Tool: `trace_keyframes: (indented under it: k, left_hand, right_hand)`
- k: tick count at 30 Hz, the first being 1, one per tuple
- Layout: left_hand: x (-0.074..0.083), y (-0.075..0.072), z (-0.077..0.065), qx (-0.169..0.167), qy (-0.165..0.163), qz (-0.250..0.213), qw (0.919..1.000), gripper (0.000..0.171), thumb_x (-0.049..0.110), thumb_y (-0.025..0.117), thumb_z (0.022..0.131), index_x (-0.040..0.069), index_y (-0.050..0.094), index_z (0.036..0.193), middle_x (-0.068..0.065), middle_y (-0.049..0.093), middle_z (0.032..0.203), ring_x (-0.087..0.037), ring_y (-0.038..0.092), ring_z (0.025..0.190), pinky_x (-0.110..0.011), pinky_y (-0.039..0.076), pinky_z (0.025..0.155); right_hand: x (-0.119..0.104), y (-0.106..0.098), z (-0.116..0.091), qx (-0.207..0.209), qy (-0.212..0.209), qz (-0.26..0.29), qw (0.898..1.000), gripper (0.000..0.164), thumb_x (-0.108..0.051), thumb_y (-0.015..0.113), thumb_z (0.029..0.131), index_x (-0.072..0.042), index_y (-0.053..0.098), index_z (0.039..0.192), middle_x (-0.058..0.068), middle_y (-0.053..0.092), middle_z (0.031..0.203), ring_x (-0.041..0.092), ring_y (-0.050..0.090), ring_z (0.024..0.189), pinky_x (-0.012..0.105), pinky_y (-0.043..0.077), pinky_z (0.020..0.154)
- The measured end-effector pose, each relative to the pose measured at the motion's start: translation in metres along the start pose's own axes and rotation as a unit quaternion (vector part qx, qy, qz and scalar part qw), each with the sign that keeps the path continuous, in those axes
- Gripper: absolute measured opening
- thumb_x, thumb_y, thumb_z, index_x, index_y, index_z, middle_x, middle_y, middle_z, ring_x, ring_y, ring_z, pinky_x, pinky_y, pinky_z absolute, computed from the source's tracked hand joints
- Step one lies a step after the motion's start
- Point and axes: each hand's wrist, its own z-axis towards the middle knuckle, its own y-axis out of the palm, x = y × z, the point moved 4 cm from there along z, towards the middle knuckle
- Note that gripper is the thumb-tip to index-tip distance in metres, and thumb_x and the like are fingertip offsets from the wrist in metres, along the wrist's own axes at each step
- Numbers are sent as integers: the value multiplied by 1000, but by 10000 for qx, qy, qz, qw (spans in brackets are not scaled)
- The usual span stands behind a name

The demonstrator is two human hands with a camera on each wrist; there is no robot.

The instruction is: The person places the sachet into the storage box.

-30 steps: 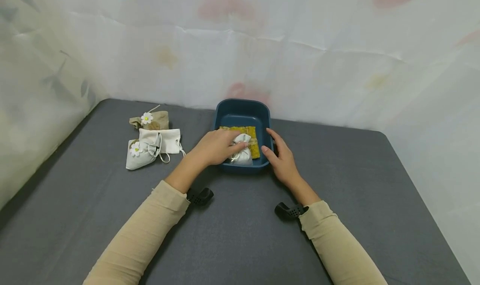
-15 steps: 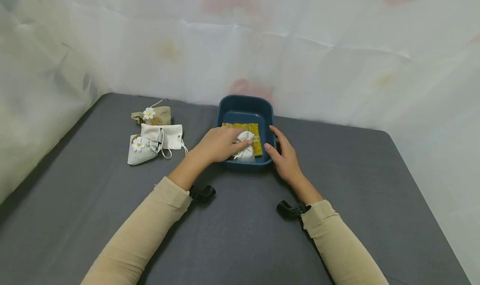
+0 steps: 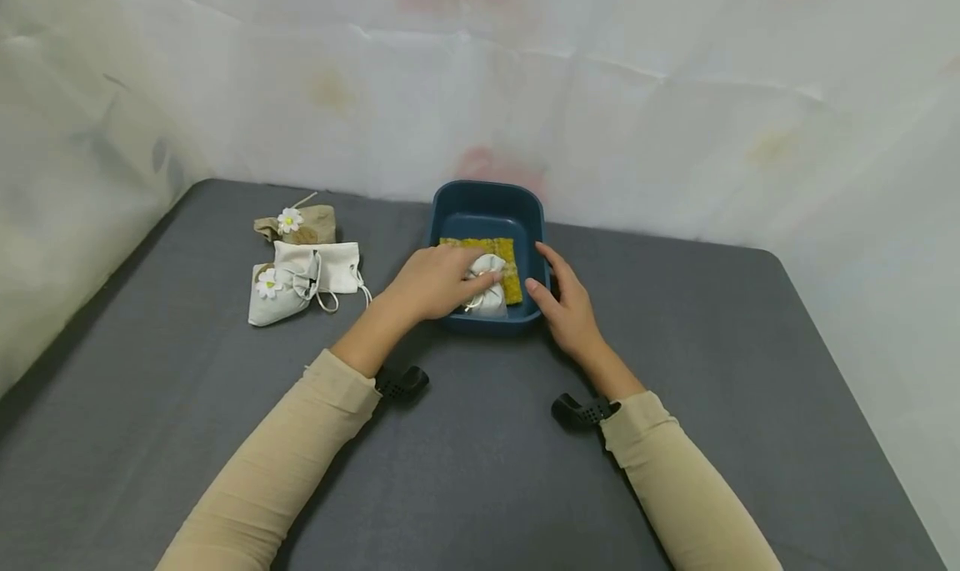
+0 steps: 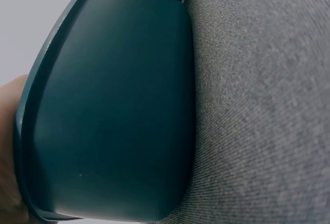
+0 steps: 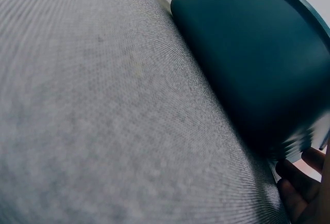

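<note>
A dark blue plastic bin (image 3: 487, 191) stands on the grey cloth near the back. My left hand (image 3: 431, 283) reaches over its left side and holds a white drawstring pouch (image 3: 491, 304) inside the bin, thumb across the pouch and the other fingertips hidden behind it. Under and behind the pouch lies a yellow patterned cloth pouch (image 3: 512, 279). My right hand (image 3: 572, 317) grips the bin's right rim, thumb on the inner side and fingers outside. In the right wrist view, fingers (image 5: 296, 177) lie close to the bin's outer wall; the left wrist view is mostly filled by the bin's side.
Left of the bin lie several small pouches: a tan one with a white flower (image 3: 318, 223), a plain white drawstring pouch (image 3: 341, 267), and a pale one with a flower (image 3: 279, 304). A patterned white curtain (image 3: 637, 137) hangs behind the table.
The head view shifts slightly. Both hands keep their places at the bin, and the white drawstring pouch stays under the left hand.
</note>
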Motion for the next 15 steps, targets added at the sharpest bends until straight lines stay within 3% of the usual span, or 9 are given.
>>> trace_keyframes:
  k: [4, 15]
  left_hand:
    - [0, 1, 1, 8, -12, -14, 10000, 57, 56, 47, 103, 16, 58, 142, -3, 73, 103, -22, 69, 88, -46, 57, 84]
    - [0, 0, 1, -29, -92, -47, 9999, 57, 56, 48, 103, 16, 57, 143, -4, 73, 115, -24, 70, 96, -47, 56, 89]
  right_hand:
    - [0, 0, 0, -14, 13, 35, 10000, 58, -26, 54, 104, -21, 35, 158, 18, 52, 147, 34, 60, 125, 56, 52, 100]
    - [-2, -1, 0, -22, 11, -2, 10000, 60, -28, 54, 103, -19, 34, 159, 19, 51, 148, 34, 60, 125, 55, 51, 101]
